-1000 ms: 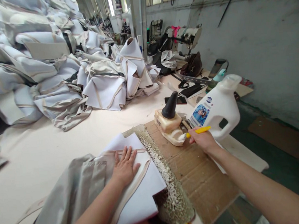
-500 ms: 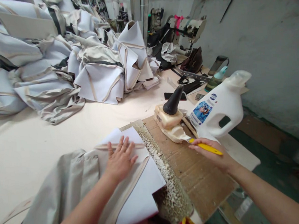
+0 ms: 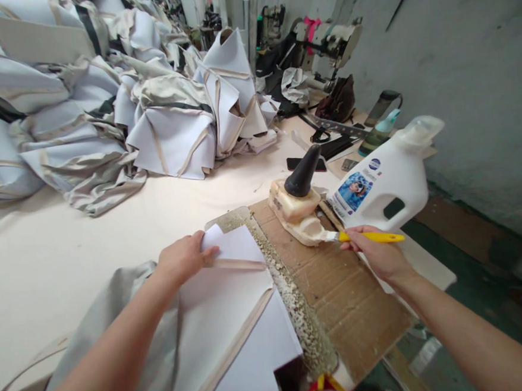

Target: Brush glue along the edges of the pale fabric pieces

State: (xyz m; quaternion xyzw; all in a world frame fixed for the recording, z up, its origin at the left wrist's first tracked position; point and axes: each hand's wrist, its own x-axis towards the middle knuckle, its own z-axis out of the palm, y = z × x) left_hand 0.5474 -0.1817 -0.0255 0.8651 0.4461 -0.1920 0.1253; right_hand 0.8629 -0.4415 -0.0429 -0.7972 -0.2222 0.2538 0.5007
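My right hand (image 3: 376,250) grips a brush (image 3: 375,236) by its yellow handle. The brush's whitish tip rests at the low edge of a cream-crusted glue pot (image 3: 295,211), from which a black cone (image 3: 304,171) sticks up. My left hand (image 3: 182,257) pinches a curled-up edge of a stiff white panel (image 3: 253,333) between thumb and fingers. Beige seam tape runs across the panel, and grey fabric (image 3: 113,319) is joined to it under my left forearm. The panel's right side lies over a board (image 3: 296,312) caked with dried crumbs.
A big heap of white and grey sewn pieces (image 3: 171,136) fills the table's far left. Cardboard (image 3: 330,292) lies beneath the pot. Close by on the right stand a white jug (image 3: 393,174) and a phone (image 3: 306,164). A sewing machine (image 3: 331,44) is farther back.
My left hand, flat on the panel before, has moved left and now pinches its edge. The panel has shifted slightly right. My right hand and the brush have moved a little right and up.
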